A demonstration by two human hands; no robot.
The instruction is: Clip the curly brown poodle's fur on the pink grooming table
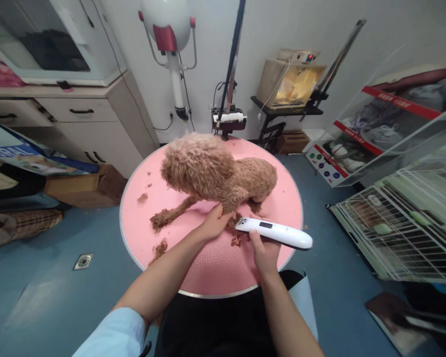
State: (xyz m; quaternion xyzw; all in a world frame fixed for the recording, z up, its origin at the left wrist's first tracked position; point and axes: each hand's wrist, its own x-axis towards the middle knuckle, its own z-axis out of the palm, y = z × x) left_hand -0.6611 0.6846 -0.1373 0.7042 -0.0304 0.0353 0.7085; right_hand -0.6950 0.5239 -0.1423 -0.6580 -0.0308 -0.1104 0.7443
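Observation:
A curly brown dog (202, 166) is on a round pink grooming table (211, 270), its head turned to the left and one front leg stretched out. My left hand (216, 223) is closed around its other front leg, just above the paw (233, 219). In my right hand (264, 250) is a white hair clipper (277, 233), gripped from below. The clipper's head meets the fur of that paw. Cut tufts of hair (236, 241) lie under the paw, and a larger clump of hair (159, 250) lies beside my left forearm.
A black grooming arm (235, 59) rises behind the table. At the right stand a white wire cage (412, 218) and a clear shelf unit with red strips (386, 99). A cardboard box (85, 186) and a cabinet (92, 119) are at the left.

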